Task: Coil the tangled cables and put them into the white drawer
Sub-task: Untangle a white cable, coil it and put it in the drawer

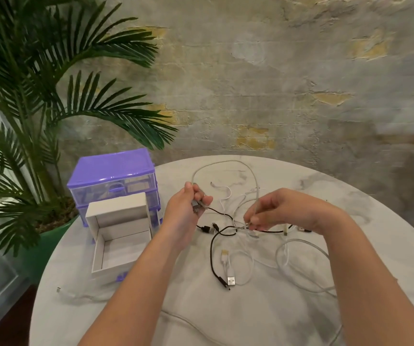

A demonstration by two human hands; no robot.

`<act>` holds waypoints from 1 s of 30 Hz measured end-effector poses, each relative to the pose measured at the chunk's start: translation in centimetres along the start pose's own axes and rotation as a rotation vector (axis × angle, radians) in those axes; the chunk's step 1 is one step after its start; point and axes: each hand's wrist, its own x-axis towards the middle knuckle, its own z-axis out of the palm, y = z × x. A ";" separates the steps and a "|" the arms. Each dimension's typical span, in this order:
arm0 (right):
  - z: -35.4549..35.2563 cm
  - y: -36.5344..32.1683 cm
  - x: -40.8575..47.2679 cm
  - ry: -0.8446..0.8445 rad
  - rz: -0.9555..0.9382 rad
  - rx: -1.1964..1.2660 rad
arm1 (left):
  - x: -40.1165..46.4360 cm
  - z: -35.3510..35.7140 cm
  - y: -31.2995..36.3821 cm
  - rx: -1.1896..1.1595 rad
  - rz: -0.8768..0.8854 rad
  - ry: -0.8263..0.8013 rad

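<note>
A: what kind of place is this?
B: looks like a home or lounge-type room — round marble-look table [325,196] at 6 o'clock, no bench gear.
A: what backs that?
B: potted palm [38,108] in a green pot [48,245] at 9 o'clock, decorative distressed plaster wall [275,83] at 12. Small purple plastic drawer unit [113,176] on the table at 10 — household storage. Can't pin it tighter than that.

On the round marbled table [350,211], the left hand [188,208] grips a grey cable [225,164] while the right hand [275,211] pinches tangled white and black cables [228,236] beside the open white cardboard drawer [118,236].
</note>
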 end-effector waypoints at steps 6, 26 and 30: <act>-0.4 0.1 0.3 0.159 -0.090 0.188 | 0.1 -0.1 0.1 -0.032 -0.001 -0.003; -2.4 -1.0 -0.1 1.020 -0.176 -0.281 | -0.5 -0.1 1.5 -0.241 -0.043 -0.084; -2.2 0.1 0.5 0.804 0.099 -0.563 | -0.8 -0.2 1.7 -0.271 -0.078 -0.159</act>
